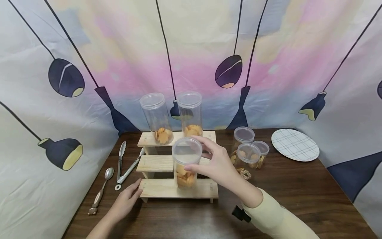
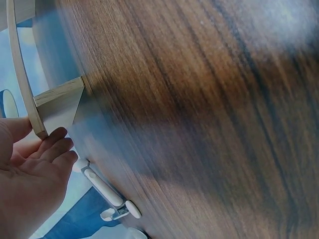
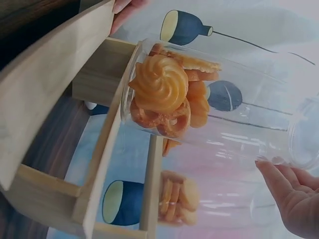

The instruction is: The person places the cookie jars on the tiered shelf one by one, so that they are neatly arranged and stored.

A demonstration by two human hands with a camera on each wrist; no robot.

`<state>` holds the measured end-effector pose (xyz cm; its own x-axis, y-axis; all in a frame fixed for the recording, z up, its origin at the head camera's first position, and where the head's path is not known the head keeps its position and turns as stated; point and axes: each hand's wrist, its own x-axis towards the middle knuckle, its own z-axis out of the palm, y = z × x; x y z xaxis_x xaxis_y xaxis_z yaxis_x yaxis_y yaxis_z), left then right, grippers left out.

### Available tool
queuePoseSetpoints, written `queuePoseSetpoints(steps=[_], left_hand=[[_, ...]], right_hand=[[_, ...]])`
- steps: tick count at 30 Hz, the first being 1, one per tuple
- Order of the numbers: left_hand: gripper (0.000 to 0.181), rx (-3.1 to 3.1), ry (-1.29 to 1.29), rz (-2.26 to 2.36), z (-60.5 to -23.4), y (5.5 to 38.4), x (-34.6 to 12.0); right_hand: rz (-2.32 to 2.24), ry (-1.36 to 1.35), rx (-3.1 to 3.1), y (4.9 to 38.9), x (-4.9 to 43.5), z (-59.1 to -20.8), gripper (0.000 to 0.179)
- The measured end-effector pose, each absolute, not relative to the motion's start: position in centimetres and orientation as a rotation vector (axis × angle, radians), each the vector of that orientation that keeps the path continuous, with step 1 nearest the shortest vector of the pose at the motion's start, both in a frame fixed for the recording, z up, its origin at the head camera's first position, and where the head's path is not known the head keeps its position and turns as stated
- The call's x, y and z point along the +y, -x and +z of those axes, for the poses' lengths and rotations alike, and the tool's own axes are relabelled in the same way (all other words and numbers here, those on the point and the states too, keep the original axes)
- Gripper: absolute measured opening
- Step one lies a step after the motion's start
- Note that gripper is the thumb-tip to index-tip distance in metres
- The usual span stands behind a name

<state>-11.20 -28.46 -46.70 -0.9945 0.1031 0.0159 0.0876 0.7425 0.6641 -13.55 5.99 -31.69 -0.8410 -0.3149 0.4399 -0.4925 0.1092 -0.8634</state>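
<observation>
My right hand (image 1: 221,164) holds a clear cylindrical jar (image 1: 186,176) near its lid, thumb in front and fingers round the far side. Orange-brown cookies (image 3: 162,84) fill the lower part of this jar, one swirl-shaped. In the right wrist view the jar's base is at the middle step of a pale wooden three-step rack (image 1: 158,189). At the rack's left end, my left hand (image 1: 125,200) grips the corner of the lowest step, thumb above and fingers below in the left wrist view. Two tall lidded jars, a left one (image 1: 156,114) and a right one (image 1: 191,113), stand on the top step with cookies inside.
Metal tongs (image 1: 128,172) and a spoon (image 1: 101,192) lie left of the rack. Right of it stand three shorter lidded jars (image 1: 247,154) with cookies, then a white checked round plate (image 1: 295,145). A patterned cloth (image 1: 197,39) hangs behind the dark wooden table (image 1: 283,196).
</observation>
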Motion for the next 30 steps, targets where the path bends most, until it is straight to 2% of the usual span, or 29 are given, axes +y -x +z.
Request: queuePoseSetpoints(steps=[7,16,30], left_hand=[[0.050,2.940,-0.187,1.109,-46.5,11.3,-28.4],[0.050,2.909,-0.158,1.106,-46.4,11.1,-28.4],[0.050,2.895,-0.149,1.113,-46.4,11.1,-28.4]], right_hand=[[1.798,-0.898,-2.152,13.7,4.2,-29.2,0.072],[1.770,-0.984,-2.059,17.0,1.7,-32.1,0.075],[1.726,-0.898,-2.089,19.1,-1.0,-33.1,0.078]])
